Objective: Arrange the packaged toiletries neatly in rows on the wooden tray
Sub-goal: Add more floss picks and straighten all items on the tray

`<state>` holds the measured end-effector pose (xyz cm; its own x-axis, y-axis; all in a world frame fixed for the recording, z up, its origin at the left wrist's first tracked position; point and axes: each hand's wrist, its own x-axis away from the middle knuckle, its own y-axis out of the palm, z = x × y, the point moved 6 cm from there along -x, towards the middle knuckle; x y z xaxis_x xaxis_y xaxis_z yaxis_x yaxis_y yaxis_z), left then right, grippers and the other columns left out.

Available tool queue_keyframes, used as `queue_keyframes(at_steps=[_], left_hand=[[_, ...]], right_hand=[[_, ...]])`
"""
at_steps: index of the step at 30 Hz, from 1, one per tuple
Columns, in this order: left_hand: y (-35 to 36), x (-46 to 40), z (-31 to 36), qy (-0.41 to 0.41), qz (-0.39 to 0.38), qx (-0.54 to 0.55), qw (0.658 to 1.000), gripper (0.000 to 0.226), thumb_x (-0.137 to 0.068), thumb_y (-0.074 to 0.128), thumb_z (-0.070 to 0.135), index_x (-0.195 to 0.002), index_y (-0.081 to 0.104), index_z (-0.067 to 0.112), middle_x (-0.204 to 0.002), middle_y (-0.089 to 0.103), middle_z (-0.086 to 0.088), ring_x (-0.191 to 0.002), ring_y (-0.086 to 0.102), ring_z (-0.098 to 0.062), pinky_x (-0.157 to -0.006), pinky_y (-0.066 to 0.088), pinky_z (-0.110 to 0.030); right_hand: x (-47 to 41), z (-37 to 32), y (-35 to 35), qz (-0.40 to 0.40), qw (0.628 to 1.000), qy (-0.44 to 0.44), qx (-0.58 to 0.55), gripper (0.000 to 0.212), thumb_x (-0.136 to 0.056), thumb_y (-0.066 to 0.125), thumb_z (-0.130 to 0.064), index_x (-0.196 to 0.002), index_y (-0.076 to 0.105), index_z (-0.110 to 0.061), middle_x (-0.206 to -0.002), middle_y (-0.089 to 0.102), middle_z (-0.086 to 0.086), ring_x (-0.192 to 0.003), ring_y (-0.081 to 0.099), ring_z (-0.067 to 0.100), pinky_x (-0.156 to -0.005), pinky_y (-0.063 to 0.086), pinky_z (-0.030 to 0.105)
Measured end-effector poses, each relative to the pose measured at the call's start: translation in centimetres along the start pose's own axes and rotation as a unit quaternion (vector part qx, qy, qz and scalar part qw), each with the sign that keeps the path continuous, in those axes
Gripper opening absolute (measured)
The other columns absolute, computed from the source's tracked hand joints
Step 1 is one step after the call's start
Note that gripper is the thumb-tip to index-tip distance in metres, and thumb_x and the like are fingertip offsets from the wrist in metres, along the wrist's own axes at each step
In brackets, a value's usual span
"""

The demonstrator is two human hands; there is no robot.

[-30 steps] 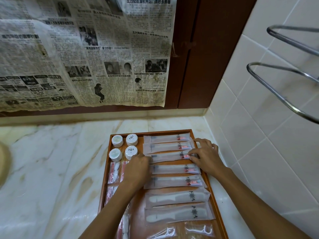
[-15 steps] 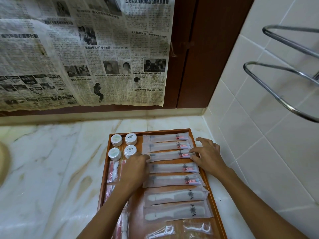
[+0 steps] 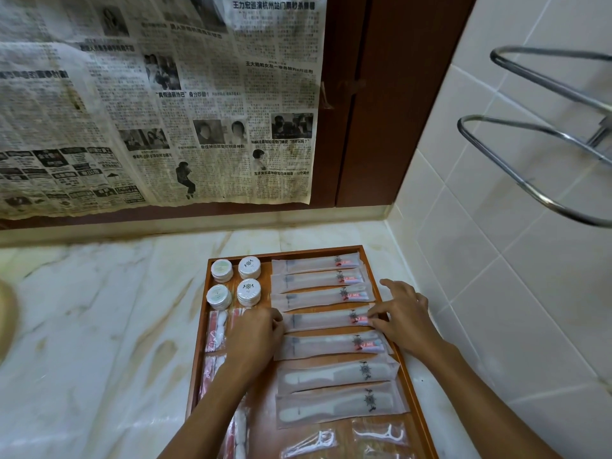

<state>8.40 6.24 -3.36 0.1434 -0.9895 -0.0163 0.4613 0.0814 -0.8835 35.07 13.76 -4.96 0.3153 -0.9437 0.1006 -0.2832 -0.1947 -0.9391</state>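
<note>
Toiletries fill a wooden tray on marble counter; both hands' fingers pinch one packet.

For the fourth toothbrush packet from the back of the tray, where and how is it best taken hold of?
By its two short ends, one hand from each side. The toothbrush packet is long, flat and thin, lying crosswise with neighbours close before and behind. The left hand and right hand already sit at those ends.
</note>
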Motion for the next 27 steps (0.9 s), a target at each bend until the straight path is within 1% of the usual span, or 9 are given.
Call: queue_keyframes(at_steps=[5, 10, 14, 16, 18, 20, 21, 24, 27], left_hand=[[0.2, -0.2, -0.2, -0.011, -0.007, 0.000, 1.000, 0.018, -0.093, 0.060, 0.026, -0.101, 0.075, 0.017, -0.094, 0.074, 0.001, -0.079, 0.066, -0.009, -0.069, 0.051, -0.018], [0.2, -0.2, -0.2, -0.015, -0.009, 0.001, 1.000, 0.018, -0.092, 0.061, 0.026, -0.100, 0.074, 0.017, -0.092, 0.074, 0.001, -0.079, 0.066, -0.010, -0.071, 0.054, -0.022], [-0.1, 0.0, 0.0, -0.017, 0.008, -0.007, 1.000, 0.020, -0.094, 0.056, 0.031, -0.097, 0.072, 0.019, -0.088, 0.073, 0.003, -0.072, 0.062, -0.006, -0.061, 0.046, -0.016], [-0.5, -0.1, 0.4, -0.011, 0.025, -0.016, 0.999, 0.020, -0.094, 0.053, 0.029, -0.097, 0.070, 0.019, -0.090, 0.072, 0.002, -0.074, 0.062, -0.009, -0.062, 0.048, -0.019], [-0.9, -0.4, 0.9, 0.005, 0.039, -0.033, 0.999, 0.021, -0.093, 0.051, 0.026, -0.089, 0.069, 0.018, -0.090, 0.070, 0.001, -0.076, 0.062, -0.013, -0.065, 0.051, -0.025], [-0.9, -0.7, 1.5, 0.028, 0.034, -0.043, 0.998, 0.025, -0.094, 0.048, 0.025, -0.080, 0.066, 0.017, -0.087, 0.067, 0.000, -0.074, 0.058, -0.012, -0.065, 0.050, -0.026], [-0.7, -0.8, 1.7, 0.033, 0.022, -0.043, 0.998, 0.027, -0.095, 0.046, 0.025, -0.079, 0.065, 0.017, -0.087, 0.067, 0.001, -0.074, 0.058, -0.012, -0.067, 0.050, -0.026], [-0.1, -1.1, 1.9, 0.033, -0.010, -0.048, 0.998, 0.030, -0.097, 0.043, 0.028, -0.084, 0.067, 0.015, -0.091, 0.065, 0.000, -0.078, 0.058, -0.013, -0.069, 0.050, -0.028], [0.1, -1.3, 1.8, 0.029, -0.011, -0.051, 0.998, 0.029, -0.098, 0.043, 0.028, -0.085, 0.066, 0.016, -0.092, 0.065, 0.000, -0.078, 0.058, -0.012, -0.068, 0.049, -0.025]], right_hand=[[-0.5, 0.1, 0.2, 0.008, 1.000, 0.003, 0.001, 0.021, -0.085, 0.067, -0.048, -0.102, 0.074, -0.038, -0.153, 0.034, -0.004, -0.142, 0.022, 0.019, -0.113, 0.019, 0.048], [-0.8, 0.3, 0.4, 0.004, 1.000, 0.004, 0.000, 0.024, -0.086, 0.065, -0.050, -0.104, 0.073, -0.038, -0.153, 0.035, -0.004, -0.142, 0.024, 0.020, -0.113, 0.019, 0.048], [-1.1, 0.6, 0.3, 0.011, 1.000, 0.003, -0.008, 0.024, -0.085, 0.065, -0.052, -0.103, 0.073, -0.038, -0.152, 0.038, -0.004, -0.140, 0.026, 0.020, -0.113, 0.019, 0.049], [-1.4, 0.5, -0.1, 0.042, 0.999, 0.003, -0.019, 0.023, -0.087, 0.064, -0.048, -0.104, 0.073, -0.036, -0.150, 0.040, -0.002, -0.139, 0.029, 0.020, -0.112, 0.021, 0.049], [-2.0, 0.2, -0.5, 0.064, 0.998, 0.001, -0.028, 0.024, -0.090, 0.061, -0.043, -0.109, 0.072, -0.034, -0.150, 0.041, -0.001, -0.139, 0.030, 0.021, -0.112, 0.021, 0.048], [-2.7, -0.4, -0.6, 0.055, 0.998, -0.006, -0.018, 0.025, -0.093, 0.057, -0.043, -0.113, 0.070, -0.034, -0.152, 0.038, 0.000, -0.140, 0.027, 0.021, -0.113, 0.020, 0.047], [-3.0, -0.6, -0.5, 0.042, 0.999, -0.009, -0.004, 0.026, -0.094, 0.056, -0.043, -0.114, 0.070, -0.035, -0.152, 0.036, 0.000, -0.141, 0.025, 0.022, -0.113, 0.020, 0.047], [-3.6, -0.7, -0.1, 0.014, 1.000, -0.007, 0.025, 0.026, -0.095, 0.053, -0.043, -0.114, 0.069, -0.036, -0.153, 0.034, 0.000, -0.141, 0.023, 0.022, -0.113, 0.020, 0.046], [-3.8, -0.6, -0.1, 0.018, 0.999, -0.003, 0.031, 0.025, -0.094, 0.055, -0.042, -0.112, 0.071, -0.034, -0.152, 0.036, 0.000, -0.141, 0.024, 0.022, -0.113, 0.021, 0.045]])
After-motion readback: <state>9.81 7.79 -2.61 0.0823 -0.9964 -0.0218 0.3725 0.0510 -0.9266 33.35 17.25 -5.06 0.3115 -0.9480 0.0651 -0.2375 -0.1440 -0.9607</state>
